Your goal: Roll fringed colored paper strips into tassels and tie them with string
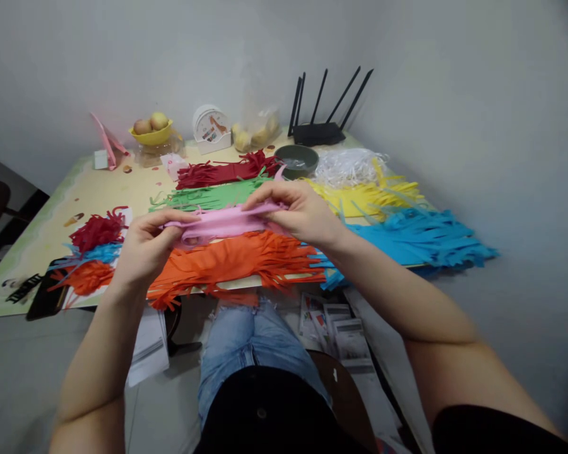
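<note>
A bundle of pink paper strips (227,222) is stretched between both hands above the table's front edge. My left hand (146,247) grips its left end and my right hand (303,211) pinches its right end. Directly below lies an orange fringed paper pile (236,258). Behind it sit a green pile (208,197) and a dark red pile (227,170). To the right of my right hand lie blue strips (416,236) and yellow strips (364,192).
Small red, blue and orange paper tufts (92,252) lie at the left by a black phone (47,293). At the back stand a dark bowl (296,161), a router (319,132), a yellow fruit bowl (151,133), white shreds (348,165). Papers lie on the floor.
</note>
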Action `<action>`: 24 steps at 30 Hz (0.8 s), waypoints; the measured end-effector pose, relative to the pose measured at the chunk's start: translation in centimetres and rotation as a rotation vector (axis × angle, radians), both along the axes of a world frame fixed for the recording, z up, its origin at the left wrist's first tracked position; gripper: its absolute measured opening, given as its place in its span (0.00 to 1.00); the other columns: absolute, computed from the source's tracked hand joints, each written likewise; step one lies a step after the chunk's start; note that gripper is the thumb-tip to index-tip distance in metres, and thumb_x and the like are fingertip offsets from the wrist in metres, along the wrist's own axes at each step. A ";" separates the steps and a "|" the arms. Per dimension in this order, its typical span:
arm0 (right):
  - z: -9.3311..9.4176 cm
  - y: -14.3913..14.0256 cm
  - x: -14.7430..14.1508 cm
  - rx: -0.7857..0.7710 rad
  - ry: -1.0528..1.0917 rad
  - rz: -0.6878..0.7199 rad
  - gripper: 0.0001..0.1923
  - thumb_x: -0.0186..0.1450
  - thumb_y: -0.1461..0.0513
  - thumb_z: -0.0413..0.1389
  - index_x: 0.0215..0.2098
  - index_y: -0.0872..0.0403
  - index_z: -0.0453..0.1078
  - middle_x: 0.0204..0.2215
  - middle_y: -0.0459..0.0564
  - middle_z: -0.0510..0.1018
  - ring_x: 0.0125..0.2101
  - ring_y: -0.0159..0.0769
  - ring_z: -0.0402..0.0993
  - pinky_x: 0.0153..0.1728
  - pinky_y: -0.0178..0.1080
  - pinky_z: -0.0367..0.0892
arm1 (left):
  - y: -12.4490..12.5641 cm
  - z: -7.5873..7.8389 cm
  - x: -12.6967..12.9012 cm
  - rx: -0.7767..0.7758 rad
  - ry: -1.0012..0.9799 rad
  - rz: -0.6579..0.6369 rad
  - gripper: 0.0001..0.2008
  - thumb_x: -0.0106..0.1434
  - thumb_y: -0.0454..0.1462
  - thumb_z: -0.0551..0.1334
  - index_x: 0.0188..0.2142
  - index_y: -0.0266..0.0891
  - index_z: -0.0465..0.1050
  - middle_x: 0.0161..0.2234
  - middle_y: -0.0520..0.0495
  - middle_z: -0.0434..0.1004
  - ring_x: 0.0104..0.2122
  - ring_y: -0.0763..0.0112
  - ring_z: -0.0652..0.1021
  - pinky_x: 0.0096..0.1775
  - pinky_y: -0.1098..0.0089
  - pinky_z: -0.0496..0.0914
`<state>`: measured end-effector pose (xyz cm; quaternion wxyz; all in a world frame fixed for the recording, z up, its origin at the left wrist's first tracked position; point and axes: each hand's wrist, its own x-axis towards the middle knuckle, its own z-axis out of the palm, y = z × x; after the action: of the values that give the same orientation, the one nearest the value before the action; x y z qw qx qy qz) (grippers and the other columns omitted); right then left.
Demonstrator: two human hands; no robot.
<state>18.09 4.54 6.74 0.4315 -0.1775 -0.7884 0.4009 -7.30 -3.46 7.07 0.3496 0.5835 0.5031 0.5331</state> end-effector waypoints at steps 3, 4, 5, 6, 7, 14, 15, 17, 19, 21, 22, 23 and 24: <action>-0.2 -0.1 0.1 0.002 0.033 0.031 0.11 0.57 0.69 0.54 0.32 0.56 0.78 0.32 0.47 0.81 0.34 0.32 0.76 0.36 0.33 0.69 | 0.0 -0.4 -0.1 0.055 -0.024 -0.018 0.04 0.53 0.35 0.65 0.27 0.39 0.80 0.29 0.46 0.78 0.28 0.71 0.76 0.30 0.71 0.71; -0.2 -0.1 0.1 0.003 0.034 0.043 0.11 0.56 0.70 0.54 0.31 0.56 0.79 0.32 0.48 0.82 0.34 0.32 0.76 0.37 0.34 0.69 | -0.1 -0.5 -0.2 0.079 -0.008 -0.027 0.04 0.54 0.34 0.65 0.26 0.39 0.80 0.29 0.46 0.77 0.28 0.71 0.76 0.31 0.71 0.71; -0.2 -0.1 0.2 0.002 0.034 0.052 0.12 0.56 0.70 0.54 0.31 0.56 0.79 0.32 0.48 0.82 0.34 0.32 0.76 0.37 0.34 0.69 | -0.1 -0.5 -0.2 0.104 0.014 -0.036 0.04 0.54 0.34 0.64 0.26 0.39 0.80 0.29 0.46 0.77 0.29 0.70 0.76 0.32 0.70 0.71; -0.2 0.0 0.2 0.001 0.032 0.060 0.11 0.57 0.69 0.54 0.31 0.56 0.79 0.32 0.48 0.82 0.34 0.32 0.77 0.37 0.34 0.70 | -0.2 -0.4 -0.3 0.133 0.040 -0.042 0.05 0.54 0.34 0.64 0.26 0.40 0.80 0.29 0.45 0.76 0.30 0.69 0.76 0.33 0.69 0.71; -0.2 0.1 0.2 -0.001 0.032 0.070 0.11 0.58 0.69 0.54 0.31 0.56 0.79 0.33 0.49 0.82 0.34 0.32 0.77 0.36 0.33 0.70 | -0.2 -0.4 -0.4 0.164 0.067 -0.054 0.05 0.55 0.34 0.64 0.27 0.40 0.80 0.29 0.45 0.76 0.31 0.68 0.76 0.34 0.68 0.71; 0.1 0.1 -0.1 0.058 -0.024 0.063 0.15 0.67 0.55 0.58 0.29 0.57 0.76 0.31 0.51 0.80 0.32 0.33 0.76 0.35 0.35 0.69 | -0.8 -0.1 0.4 0.319 0.312 0.039 0.12 0.60 0.37 0.68 0.23 0.39 0.68 0.24 0.51 0.70 0.27 0.73 0.70 0.31 0.71 0.65; 0.2 -0.1 -0.2 0.101 -0.052 0.003 0.13 0.66 0.56 0.59 0.30 0.57 0.75 0.31 0.51 0.80 0.33 0.34 0.76 0.36 0.35 0.69 | -0.8 0.0 0.6 0.318 0.357 0.084 0.11 0.58 0.37 0.70 0.26 0.39 0.68 0.25 0.53 0.69 0.26 0.75 0.69 0.30 0.72 0.64; 0.1 -0.4 -0.4 0.191 -0.091 -0.100 0.09 0.65 0.58 0.61 0.37 0.57 0.75 0.36 0.51 0.81 0.36 0.35 0.76 0.39 0.36 0.69 | -0.9 0.2 0.9 0.296 0.437 0.117 0.09 0.58 0.37 0.71 0.34 0.40 0.73 0.28 0.53 0.72 0.27 0.75 0.71 0.30 0.73 0.65; 0.0 -0.6 -0.6 0.247 -0.114 -0.173 0.11 0.65 0.60 0.60 0.44 0.57 0.75 0.42 0.53 0.82 0.40 0.37 0.77 0.42 0.37 0.69 | -0.8 0.4 1.0 0.268 0.520 0.104 0.09 0.60 0.38 0.70 0.40 0.40 0.75 0.30 0.51 0.76 0.29 0.72 0.74 0.33 0.72 0.67; 0.0 -0.7 -0.7 0.256 -0.136 -0.214 0.09 0.65 0.62 0.59 0.43 0.57 0.75 0.41 0.53 0.82 0.41 0.37 0.77 0.43 0.38 0.69 | -0.7 0.5 0.9 0.252 0.581 0.100 0.06 0.61 0.39 0.68 0.36 0.40 0.76 0.30 0.49 0.78 0.31 0.70 0.76 0.35 0.70 0.69; -0.1 -0.7 -0.7 0.242 -0.143 -0.228 0.07 0.65 0.62 0.60 0.39 0.57 0.76 0.39 0.52 0.82 0.39 0.37 0.77 0.41 0.38 0.69 | -0.7 0.5 0.8 0.240 0.582 0.102 0.06 0.61 0.39 0.68 0.33 0.40 0.76 0.30 0.49 0.79 0.31 0.69 0.77 0.36 0.69 0.70; -0.1 -0.7 -0.7 0.216 -0.145 -0.229 0.05 0.64 0.62 0.60 0.36 0.57 0.75 0.35 0.51 0.82 0.36 0.36 0.77 0.40 0.37 0.69 | -0.7 0.5 0.7 0.216 0.552 0.095 0.07 0.61 0.40 0.68 0.31 0.39 0.75 0.29 0.48 0.80 0.31 0.68 0.78 0.36 0.69 0.70; 0.0 -0.8 -0.6 0.170 -0.136 -0.214 0.05 0.64 0.61 0.61 0.34 0.57 0.75 0.32 0.50 0.82 0.34 0.35 0.77 0.37 0.37 0.69 | -0.7 0.5 0.6 0.183 0.493 0.082 0.08 0.61 0.41 0.68 0.31 0.39 0.74 0.29 0.48 0.80 0.30 0.67 0.79 0.36 0.68 0.71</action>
<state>17.45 3.78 6.70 0.4307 -0.2503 -0.8235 0.2713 -6.72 -4.19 7.54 0.1405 0.7041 0.5457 0.4320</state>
